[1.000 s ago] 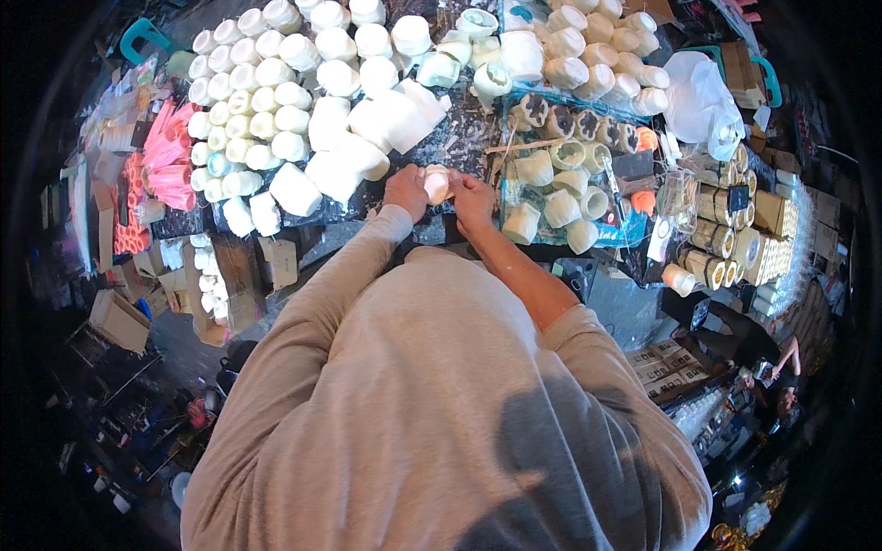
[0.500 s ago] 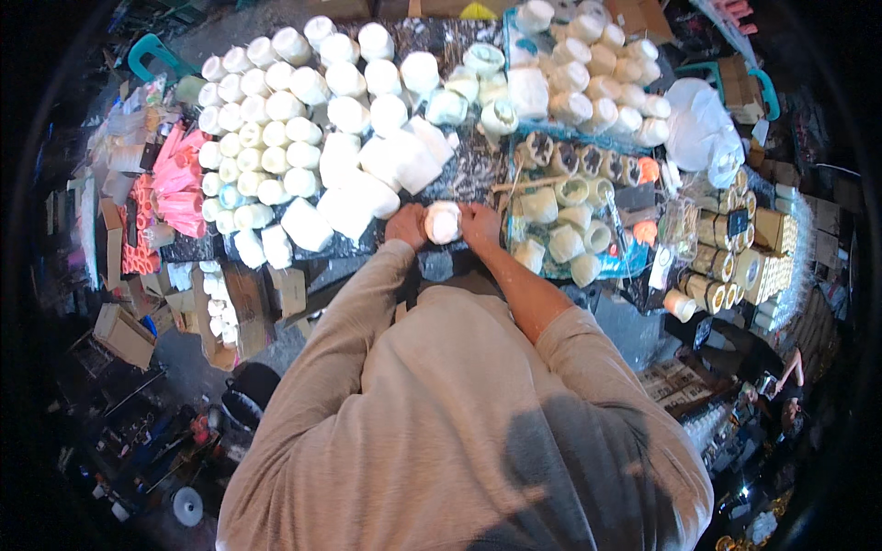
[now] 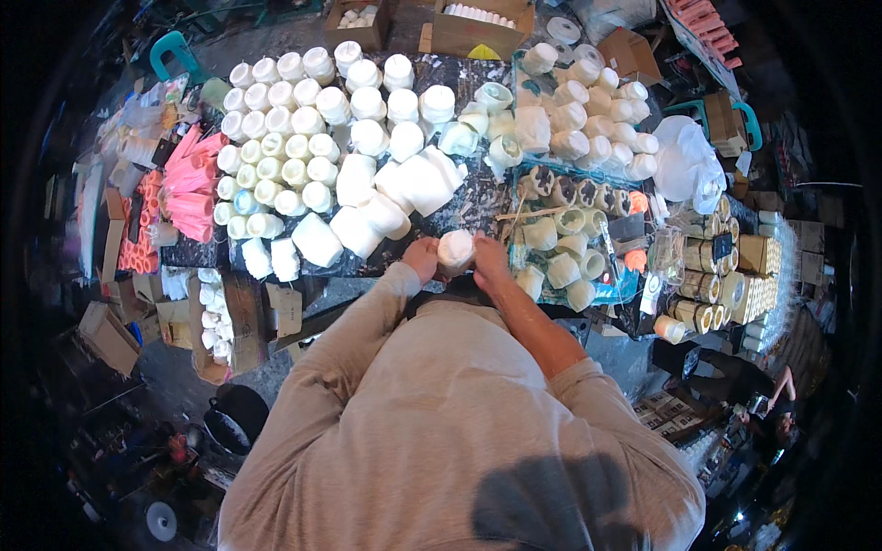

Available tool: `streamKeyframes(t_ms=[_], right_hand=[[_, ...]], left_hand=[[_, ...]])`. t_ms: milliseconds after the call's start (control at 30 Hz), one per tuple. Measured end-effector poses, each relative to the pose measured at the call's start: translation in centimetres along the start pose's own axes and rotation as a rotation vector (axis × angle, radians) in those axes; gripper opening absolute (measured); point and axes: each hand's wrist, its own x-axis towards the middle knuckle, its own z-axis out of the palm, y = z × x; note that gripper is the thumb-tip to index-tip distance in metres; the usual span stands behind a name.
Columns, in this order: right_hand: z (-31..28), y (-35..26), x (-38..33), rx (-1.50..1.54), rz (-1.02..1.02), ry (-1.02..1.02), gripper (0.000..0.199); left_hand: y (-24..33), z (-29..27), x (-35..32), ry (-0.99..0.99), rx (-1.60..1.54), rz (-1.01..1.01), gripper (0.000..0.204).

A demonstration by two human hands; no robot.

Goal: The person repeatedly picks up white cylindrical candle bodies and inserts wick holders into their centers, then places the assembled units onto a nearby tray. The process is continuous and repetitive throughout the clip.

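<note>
Between my two hands, at the near edge of the dark table, is a white, rounded wax-like piece. My left hand grips its left side with curled fingers. On the opposite side my right hand closes round it, fingers partly hidden by the piece. Just beyond my left hand lie large white blocks in a loose heap. Past those, rows of white wax-like cylinders stand close together. Pale hollow cups sit right of my right hand, on a blue sheet.
Pink bundles lie at the table's left end. A white plastic bag and gold-coloured cylinders are on the right. Cardboard boxes stand beyond the table, and a black tub is on the floor behind left. Another person is at the lower right.
The view has tilted, so the table appears lower and more shows beyond it. Both hands keep hold of the white piece, whose rounded top now looks turned slightly.
</note>
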Motion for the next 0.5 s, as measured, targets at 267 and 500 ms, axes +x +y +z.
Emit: streamKeyframes(t_ms=[267, 500], right_hand=[[-2.8, -11.9, -3.0, -0.076, -0.294, 0.027, 0.034], [-5.6, -22.0, -7.6, -0.116, -0.378, -0.319, 0.1]], left_hand=[[5.9, -1.8, -2.2, -0.231, -0.583, -0.2, 0.032], [9.4, -3.0, -3.6, -0.518, -0.917, -0.379, 0.027]])
